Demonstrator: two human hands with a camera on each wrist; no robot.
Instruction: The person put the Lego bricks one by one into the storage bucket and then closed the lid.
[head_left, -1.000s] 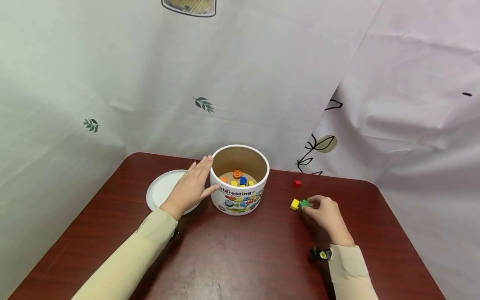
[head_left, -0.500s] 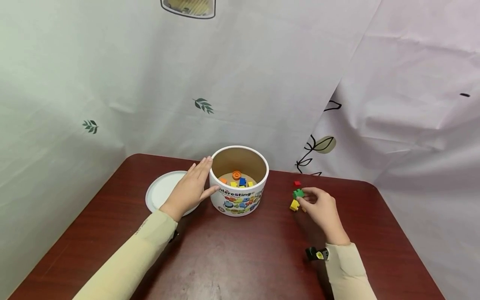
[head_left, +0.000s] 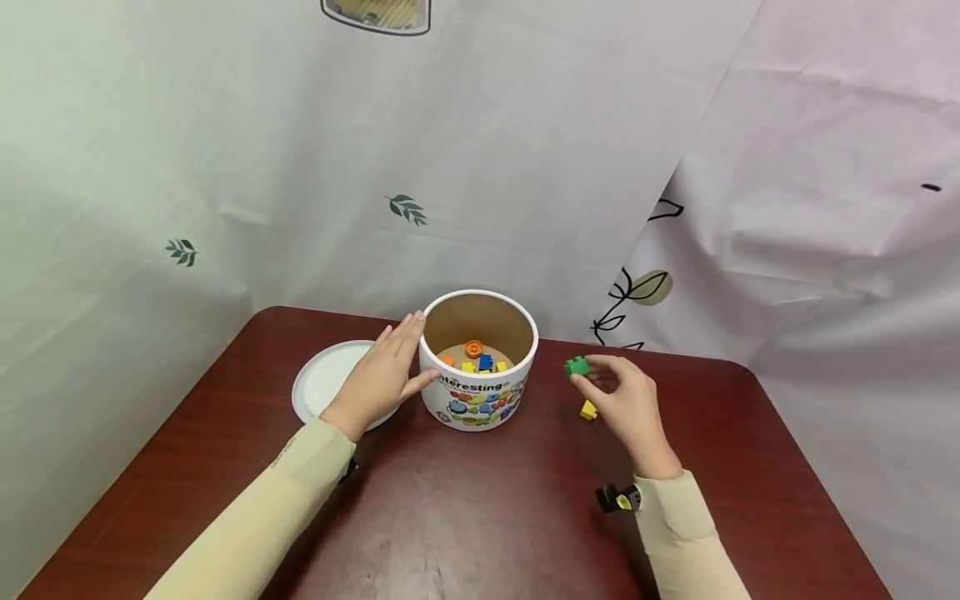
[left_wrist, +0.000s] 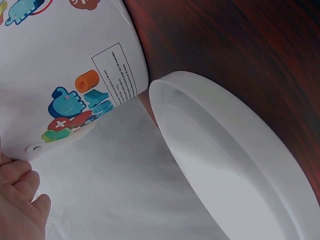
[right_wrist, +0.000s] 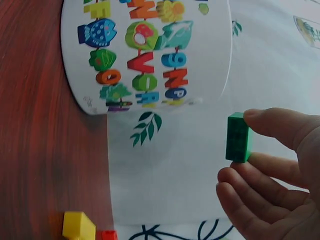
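My left hand [head_left: 381,372] rests with straight fingers against the left side and rim of a round white tub [head_left: 474,410] printed with toy pictures. A green toy building block [head_left: 576,367] is pinched between the thumb and fingers of my right hand [head_left: 628,406], raised over the table to the right of the tub. In the right wrist view the same green block [right_wrist: 237,137] stands out at the fingertips. Below that hand lies a yellow block [head_left: 588,410]. A small red block [right_wrist: 109,235] shows beside it in the right wrist view; my hand hides it from the head view.
Inside the tub are several loose blocks, among them a blue one [head_left: 486,362] and a round orange piece [head_left: 473,348]. The white lid [head_left: 322,383] lies left of the tub, partly under my left forearm. A white printed curtain [head_left: 480,167] hangs behind the dark red table [head_left: 465,517].
My right hand has lifted the green block off the table beside the yellow block and carried it up and leftward towards the tub. The left hand stays in place.
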